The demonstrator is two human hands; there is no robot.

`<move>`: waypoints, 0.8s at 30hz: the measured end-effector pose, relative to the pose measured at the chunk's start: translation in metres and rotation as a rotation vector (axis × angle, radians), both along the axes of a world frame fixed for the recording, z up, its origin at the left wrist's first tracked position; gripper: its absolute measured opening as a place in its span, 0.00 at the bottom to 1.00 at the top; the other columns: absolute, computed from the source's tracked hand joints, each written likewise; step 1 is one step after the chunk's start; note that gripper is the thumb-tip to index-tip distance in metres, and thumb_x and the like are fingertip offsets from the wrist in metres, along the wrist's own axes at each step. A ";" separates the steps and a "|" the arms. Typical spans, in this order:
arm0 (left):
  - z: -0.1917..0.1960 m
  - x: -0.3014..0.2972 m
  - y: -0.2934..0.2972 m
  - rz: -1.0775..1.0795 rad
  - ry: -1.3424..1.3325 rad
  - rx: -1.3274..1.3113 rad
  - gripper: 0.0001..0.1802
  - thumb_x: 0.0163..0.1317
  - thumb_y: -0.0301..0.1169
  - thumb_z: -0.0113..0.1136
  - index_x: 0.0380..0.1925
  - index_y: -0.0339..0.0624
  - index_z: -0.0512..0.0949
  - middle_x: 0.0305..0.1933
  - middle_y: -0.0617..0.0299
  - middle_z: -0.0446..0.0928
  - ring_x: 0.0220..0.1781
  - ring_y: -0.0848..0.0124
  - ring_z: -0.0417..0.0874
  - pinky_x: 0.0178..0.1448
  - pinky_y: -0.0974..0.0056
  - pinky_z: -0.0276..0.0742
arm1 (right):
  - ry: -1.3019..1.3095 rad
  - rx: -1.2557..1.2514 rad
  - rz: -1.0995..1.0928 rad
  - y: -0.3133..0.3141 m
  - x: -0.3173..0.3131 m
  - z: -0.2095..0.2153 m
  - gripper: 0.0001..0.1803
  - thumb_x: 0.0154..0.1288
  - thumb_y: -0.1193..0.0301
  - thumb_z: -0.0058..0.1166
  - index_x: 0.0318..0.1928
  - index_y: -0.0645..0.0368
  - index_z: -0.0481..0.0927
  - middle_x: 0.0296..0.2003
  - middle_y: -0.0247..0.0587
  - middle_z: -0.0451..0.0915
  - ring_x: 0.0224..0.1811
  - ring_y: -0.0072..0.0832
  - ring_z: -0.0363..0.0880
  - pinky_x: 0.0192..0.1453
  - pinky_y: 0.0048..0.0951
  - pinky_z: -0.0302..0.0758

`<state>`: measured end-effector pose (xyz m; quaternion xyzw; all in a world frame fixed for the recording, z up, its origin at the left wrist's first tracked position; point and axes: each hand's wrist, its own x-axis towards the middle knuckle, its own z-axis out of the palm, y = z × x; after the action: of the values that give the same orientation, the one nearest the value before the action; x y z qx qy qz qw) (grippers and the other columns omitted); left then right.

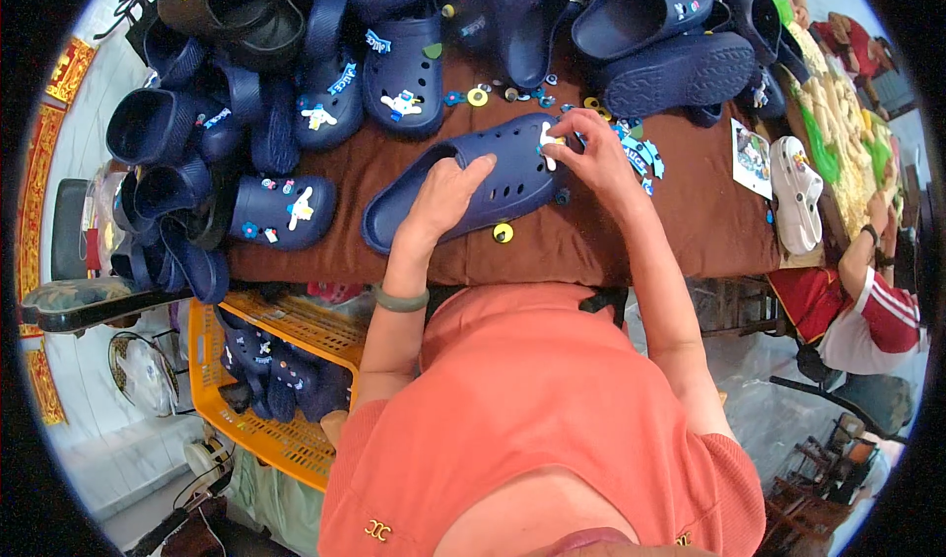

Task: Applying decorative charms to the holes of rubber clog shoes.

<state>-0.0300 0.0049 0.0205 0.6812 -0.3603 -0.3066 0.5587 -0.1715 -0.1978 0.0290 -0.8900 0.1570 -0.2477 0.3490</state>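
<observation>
A navy blue clog (519,166) with a perforated top lies on the brown cloth, its toe toward the right. My left hand (445,197) grips it at the opening, with the thumb on top and the other fingers out of sight. At the toe, my right hand (598,155) pinches a small white character charm (548,143) against the perforated surface. Beside my right hand lies a pile of blue and white charms (641,153). A round yellow charm (504,233) sits just below the clog.
Navy clogs with charms (402,74) are heaped along the table's far and left sides. A white clog (795,195) and a printed card (751,158) lie at the right. An orange crate (276,315) of clogs stands below left. Another person (867,311) works at the far right.
</observation>
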 end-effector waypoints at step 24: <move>0.024 -0.028 -0.028 -0.089 1.260 -0.388 0.27 0.65 0.40 0.47 0.58 0.30 0.69 0.56 0.44 0.76 0.56 0.54 0.79 0.62 0.49 0.74 | -0.233 0.880 0.024 -0.014 -0.011 -0.007 0.16 0.60 0.73 0.61 0.50 0.60 0.78 0.41 0.32 0.81 0.43 0.20 0.76 0.52 0.24 0.70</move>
<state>-0.0582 -0.0236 0.0443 0.2428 -0.0410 -0.5990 0.7619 -0.1823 -0.2118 0.0225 -0.6250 0.1967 -0.2517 0.7123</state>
